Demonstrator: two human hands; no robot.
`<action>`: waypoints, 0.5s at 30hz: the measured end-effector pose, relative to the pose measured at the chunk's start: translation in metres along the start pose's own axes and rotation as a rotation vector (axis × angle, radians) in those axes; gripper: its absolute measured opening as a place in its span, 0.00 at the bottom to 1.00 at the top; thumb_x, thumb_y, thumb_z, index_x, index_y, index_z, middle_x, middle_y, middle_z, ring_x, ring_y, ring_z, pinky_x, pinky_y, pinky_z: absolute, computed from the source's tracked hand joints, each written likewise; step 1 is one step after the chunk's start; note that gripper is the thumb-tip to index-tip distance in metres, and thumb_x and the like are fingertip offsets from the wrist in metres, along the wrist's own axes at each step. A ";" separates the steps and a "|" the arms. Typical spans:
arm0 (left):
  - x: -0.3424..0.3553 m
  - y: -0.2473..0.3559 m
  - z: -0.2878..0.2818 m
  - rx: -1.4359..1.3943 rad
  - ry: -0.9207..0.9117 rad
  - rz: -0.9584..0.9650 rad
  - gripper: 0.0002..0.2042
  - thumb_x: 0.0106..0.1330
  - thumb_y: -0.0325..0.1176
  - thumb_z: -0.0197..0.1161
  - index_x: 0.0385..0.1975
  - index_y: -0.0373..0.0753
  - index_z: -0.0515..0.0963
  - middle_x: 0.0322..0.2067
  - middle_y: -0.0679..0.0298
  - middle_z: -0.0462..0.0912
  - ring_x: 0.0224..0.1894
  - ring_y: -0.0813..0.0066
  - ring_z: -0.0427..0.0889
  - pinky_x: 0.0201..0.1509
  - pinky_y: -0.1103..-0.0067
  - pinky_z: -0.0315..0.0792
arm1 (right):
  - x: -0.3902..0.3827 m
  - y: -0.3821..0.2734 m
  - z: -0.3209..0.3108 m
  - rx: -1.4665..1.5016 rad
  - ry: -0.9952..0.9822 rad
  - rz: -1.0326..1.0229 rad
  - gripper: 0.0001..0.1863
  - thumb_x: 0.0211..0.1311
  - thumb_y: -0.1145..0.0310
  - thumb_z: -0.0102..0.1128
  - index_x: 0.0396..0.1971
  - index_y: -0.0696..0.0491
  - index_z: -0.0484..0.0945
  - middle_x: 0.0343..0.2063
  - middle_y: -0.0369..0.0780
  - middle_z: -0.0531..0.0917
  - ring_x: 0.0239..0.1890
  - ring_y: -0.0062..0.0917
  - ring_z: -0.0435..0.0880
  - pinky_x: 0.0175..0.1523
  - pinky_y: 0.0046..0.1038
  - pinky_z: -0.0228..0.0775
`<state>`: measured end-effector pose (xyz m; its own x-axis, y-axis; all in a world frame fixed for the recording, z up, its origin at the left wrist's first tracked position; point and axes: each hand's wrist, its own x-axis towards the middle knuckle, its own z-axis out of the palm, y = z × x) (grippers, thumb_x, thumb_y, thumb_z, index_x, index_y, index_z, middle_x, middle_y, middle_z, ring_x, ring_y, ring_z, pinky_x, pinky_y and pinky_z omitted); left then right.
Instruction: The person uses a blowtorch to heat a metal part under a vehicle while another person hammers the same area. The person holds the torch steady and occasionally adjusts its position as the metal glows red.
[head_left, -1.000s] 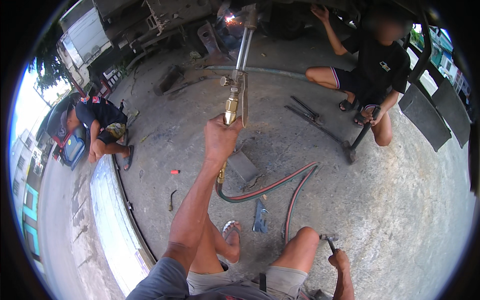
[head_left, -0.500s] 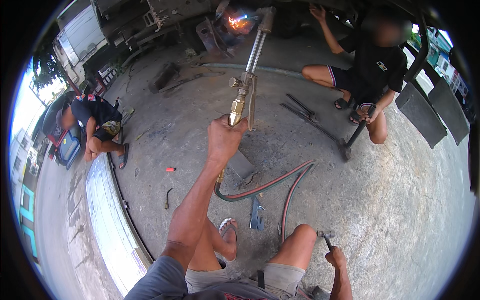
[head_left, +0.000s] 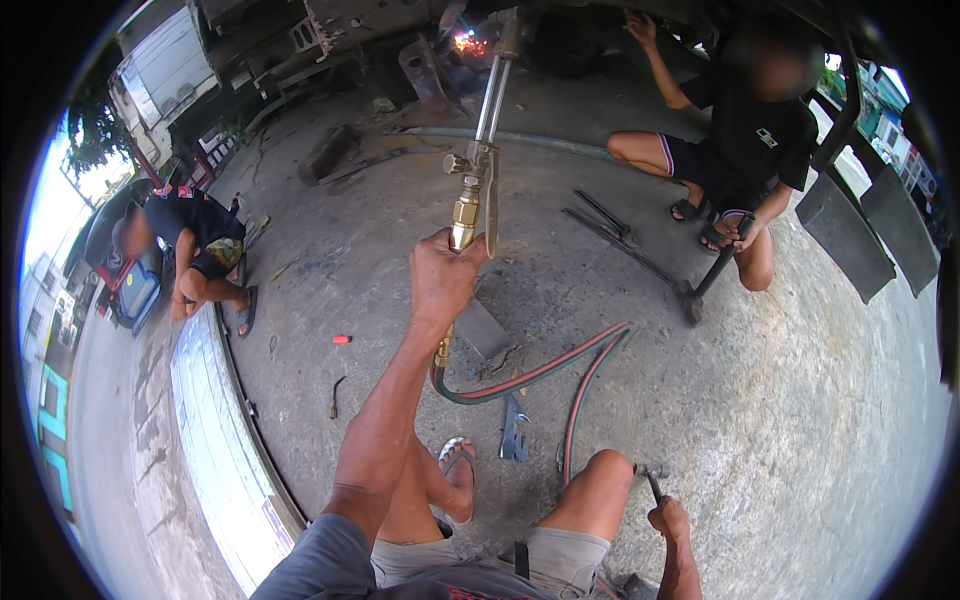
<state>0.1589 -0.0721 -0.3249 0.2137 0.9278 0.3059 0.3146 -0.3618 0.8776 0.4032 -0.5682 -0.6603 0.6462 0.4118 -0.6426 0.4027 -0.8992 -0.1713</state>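
A brass and steel cutting torch (head_left: 467, 207) is gripped in my left hand (head_left: 440, 280), its head raised toward bright sparks and a glow (head_left: 470, 43) beside a rusty metal plate (head_left: 428, 78) under the vehicle. The torch head is at the top middle of the view. Red and green twin hoses (head_left: 530, 376) run from its handle across the concrete. My right hand (head_left: 670, 518) is closed on the handle of a small hammer (head_left: 652, 472) beside my right knee at the lower right.
A co-worker (head_left: 750, 140) squats at right holding a sledgehammer (head_left: 710, 275), near long bars (head_left: 620, 245). Another person (head_left: 200, 250) squats at left by a long pale panel (head_left: 220, 420). A vehicle underside (head_left: 270, 45) spans the top. A loose plate (head_left: 480, 330) and scraps lie on the ground.
The torch head dipped right a little and has moved back up and left. The glow near it flared brighter midway and is now smaller. My right hand stays on the hammer.
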 end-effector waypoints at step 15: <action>0.001 0.004 -0.002 -0.081 -0.004 0.002 0.20 0.66 0.42 0.75 0.18 0.39 0.74 0.11 0.71 0.70 0.12 0.84 0.68 0.16 0.77 0.61 | 0.007 0.008 0.006 -0.070 0.069 -0.095 0.17 0.58 0.73 0.50 0.42 0.65 0.84 0.30 0.57 0.88 0.29 0.45 0.91 0.32 0.43 0.83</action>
<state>0.1584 -0.0723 -0.3198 0.2183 0.9266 0.3061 0.2387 -0.3548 0.9039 0.4075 -0.5737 -0.6709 0.6448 0.5059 -0.5730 0.5067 -0.8442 -0.1750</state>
